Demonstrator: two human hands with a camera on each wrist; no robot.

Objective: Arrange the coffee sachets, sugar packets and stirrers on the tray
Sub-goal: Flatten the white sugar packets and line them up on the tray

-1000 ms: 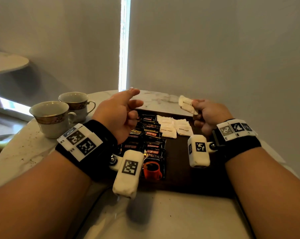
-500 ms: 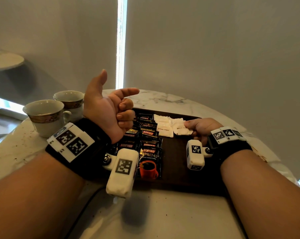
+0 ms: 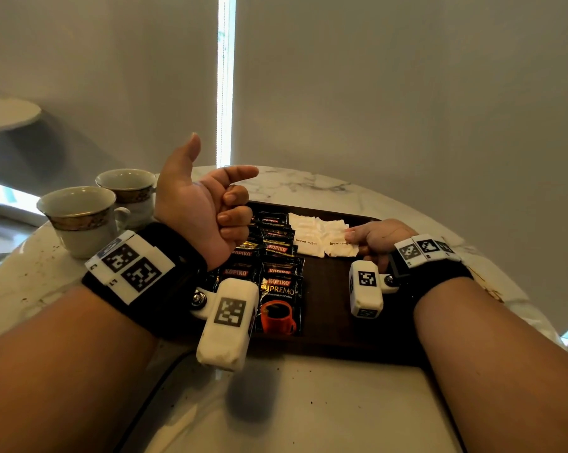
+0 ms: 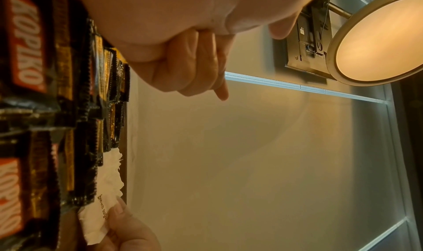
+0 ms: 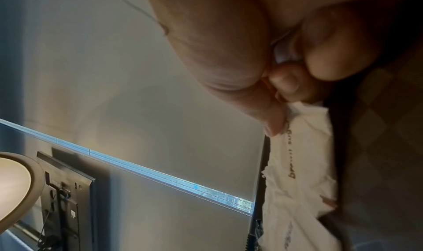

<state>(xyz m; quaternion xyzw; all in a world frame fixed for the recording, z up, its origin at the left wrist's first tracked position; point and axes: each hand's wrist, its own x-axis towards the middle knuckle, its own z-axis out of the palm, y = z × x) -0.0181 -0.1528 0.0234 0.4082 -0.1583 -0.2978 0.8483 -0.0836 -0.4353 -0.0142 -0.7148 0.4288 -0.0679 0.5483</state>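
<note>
Two rows of coffee sachets [image 3: 269, 256] and the sugar packets [image 3: 322, 237] are laid on the tray [image 3: 335, 322]. Since a second ago, the right hand [image 3: 379, 235] has been lowered, a packet pinched against the pile; the left hand [image 3: 204, 214] has been raised, thumb up, fingers curled, nothing held.

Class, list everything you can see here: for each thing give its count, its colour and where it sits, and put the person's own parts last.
Tray: one, dark brown, on the table.
Coffee sachets: overlapping, exact count unclear, black with red labels, tray's left part.
Sugar packets: several, white, tray's far middle.
Cups: two, cream with gold bands, far left of the table.
Table: one, pale marble.
Wall lamp: one, gold-rimmed, lit.
Left hand: raised, fingers curled, holding nothing.
Right hand: pinches a sugar packet at the tray.
</note>
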